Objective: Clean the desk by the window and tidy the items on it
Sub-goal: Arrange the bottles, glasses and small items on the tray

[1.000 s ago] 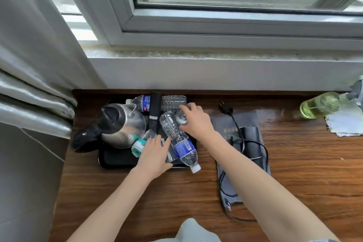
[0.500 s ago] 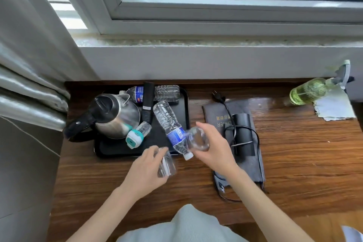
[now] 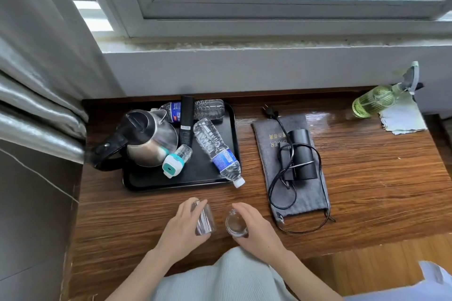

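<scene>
Left hand [image 3: 182,230]: its fingers are curled round a clear glass [image 3: 205,220]. This glass leans over, its long way pointing up and a bit toward the window.
Right hand [image 3: 254,226]: its fingers are wrapped round a second glass [image 3: 236,223]. This one stands up straight, with its open mouth facing up.
Where the glasses are: both are at the near edge of the wooden surface [image 3: 367,190], just in front of the person. They sit side by side, close but not touching.
What matters next: each glass is already in a hand, so I think the next move is to set them down. The left glass would need to be tipped upright first.
Tray [image 3: 232,129]: a black tray lies farther back, on the left. It is near the left hand.
On the tray: a shiny kettle [image 3: 149,139], a water bottle [image 3: 217,151] lying down with its cap poking over the tray's near edge, another bottle at the back, and a small teal thing.
Right of the tray: a grey pouch [image 3: 266,144] with a black cord on it.
Far right corner: a green spray bottle [image 3: 374,100] and a white cloth [image 3: 403,117].
What changed: a second ago both hands were up on the tray among the bottles. Now they have come back toward the person with the two glasses.
</scene>
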A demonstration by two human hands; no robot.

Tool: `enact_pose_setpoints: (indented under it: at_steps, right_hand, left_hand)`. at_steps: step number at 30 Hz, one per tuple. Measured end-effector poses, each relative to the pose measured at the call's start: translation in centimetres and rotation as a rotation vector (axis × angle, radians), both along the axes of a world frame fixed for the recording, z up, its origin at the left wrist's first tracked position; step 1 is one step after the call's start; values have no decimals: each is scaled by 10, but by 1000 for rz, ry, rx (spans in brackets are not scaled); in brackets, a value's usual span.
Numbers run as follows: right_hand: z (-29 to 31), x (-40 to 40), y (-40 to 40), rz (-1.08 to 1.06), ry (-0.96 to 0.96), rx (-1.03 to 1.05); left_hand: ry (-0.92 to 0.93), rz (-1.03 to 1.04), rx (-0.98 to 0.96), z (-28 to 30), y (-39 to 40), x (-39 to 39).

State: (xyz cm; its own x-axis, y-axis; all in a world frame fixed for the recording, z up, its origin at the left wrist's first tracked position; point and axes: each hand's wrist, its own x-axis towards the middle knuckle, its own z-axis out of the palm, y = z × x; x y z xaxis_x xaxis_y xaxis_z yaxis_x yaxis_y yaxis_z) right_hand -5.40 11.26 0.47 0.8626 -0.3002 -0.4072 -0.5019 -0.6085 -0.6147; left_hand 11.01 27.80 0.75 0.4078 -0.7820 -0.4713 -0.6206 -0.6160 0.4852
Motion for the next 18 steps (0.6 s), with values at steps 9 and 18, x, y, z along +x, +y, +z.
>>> enact_pose_setpoints:
  at_steps: [9, 18]
  right_hand:
    - [-2, 16, -14, 43, 39, -88]
    - [12, 27, -34, -175, -102, -24]
  left_hand:
    - [-63, -55, 13, -6, 0, 7]
    - [-26, 41, -37, 7, -6, 15]
